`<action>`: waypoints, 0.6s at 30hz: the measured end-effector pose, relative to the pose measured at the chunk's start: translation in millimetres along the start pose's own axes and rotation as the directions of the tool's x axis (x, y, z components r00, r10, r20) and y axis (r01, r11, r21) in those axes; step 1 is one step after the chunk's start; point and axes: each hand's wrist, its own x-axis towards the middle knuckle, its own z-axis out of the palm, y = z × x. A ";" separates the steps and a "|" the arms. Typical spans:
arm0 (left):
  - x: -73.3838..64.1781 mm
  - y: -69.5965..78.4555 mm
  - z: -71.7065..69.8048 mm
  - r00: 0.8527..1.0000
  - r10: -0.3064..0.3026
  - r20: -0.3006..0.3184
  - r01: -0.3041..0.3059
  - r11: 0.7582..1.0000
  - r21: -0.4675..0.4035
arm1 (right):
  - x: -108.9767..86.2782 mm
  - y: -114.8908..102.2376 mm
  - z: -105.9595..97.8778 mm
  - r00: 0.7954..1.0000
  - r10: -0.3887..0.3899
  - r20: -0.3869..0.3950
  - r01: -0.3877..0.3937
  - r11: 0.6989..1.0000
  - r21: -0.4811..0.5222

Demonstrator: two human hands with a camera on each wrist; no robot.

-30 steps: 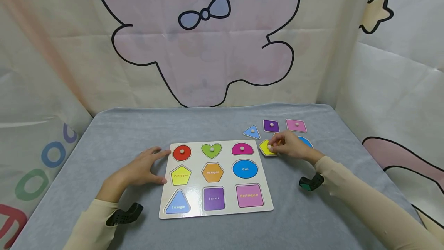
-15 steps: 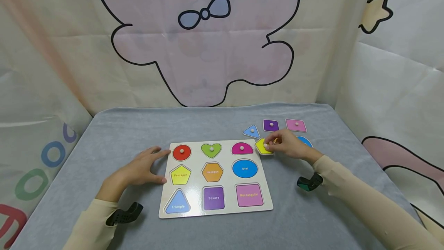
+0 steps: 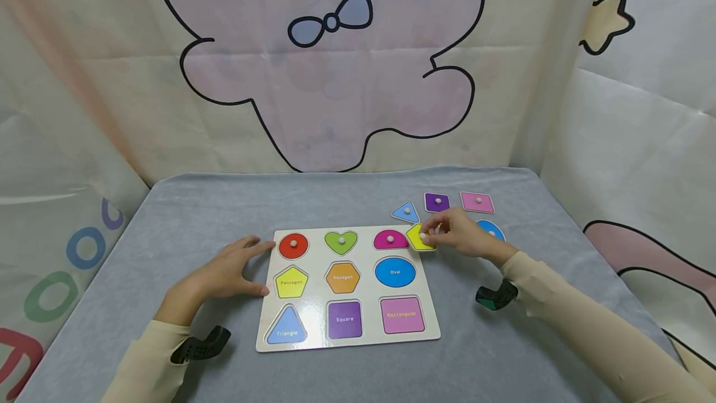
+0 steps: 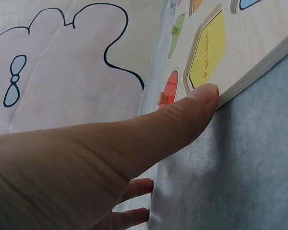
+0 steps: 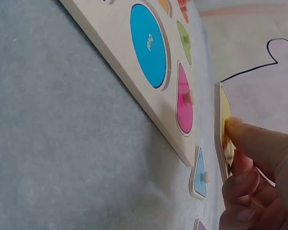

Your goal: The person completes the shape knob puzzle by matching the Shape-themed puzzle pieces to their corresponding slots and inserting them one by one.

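My right hand [image 3: 463, 235] pinches the knob of a yellow pentagon puzzle piece [image 3: 414, 239] between thumb and fingers. In the head view that piece overlaps the upper right corner of the white puzzle board [image 3: 316, 322]; the right wrist view has it raised and tilted. At the board's left edge rests my left hand [image 3: 226, 272], thumb and index finger touching the edge, the other fingers loosely extended. Seated in the board's top row are a red circle piece [image 3: 293, 245], a green heart piece [image 3: 341, 241] and a magenta half-circle piece [image 3: 390, 239]. The yellow Pentagon recess [image 3: 291, 282] holds no piece.
Beyond the board's right corner lie a blue triangle piece [image 3: 406, 211], a purple square piece [image 3: 437, 203] and a pink rectangle piece [image 3: 477, 201]. A blue oval piece [image 3: 490, 227] is partly hidden by my right hand. A grey cloth [image 3: 212, 204] covers the table.
My right hand has moved a little to the left with the yellow pentagon piece, which now overlaps the board's corner. The left hand and the board stay where they were.
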 end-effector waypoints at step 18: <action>-1.2 2.4 -0.6 1.000 -0.016 0.006 0.016 1.000 0.002 | -1.7 -9.4 5.4 0.999 -0.046 0.024 0.046 0.999 -0.002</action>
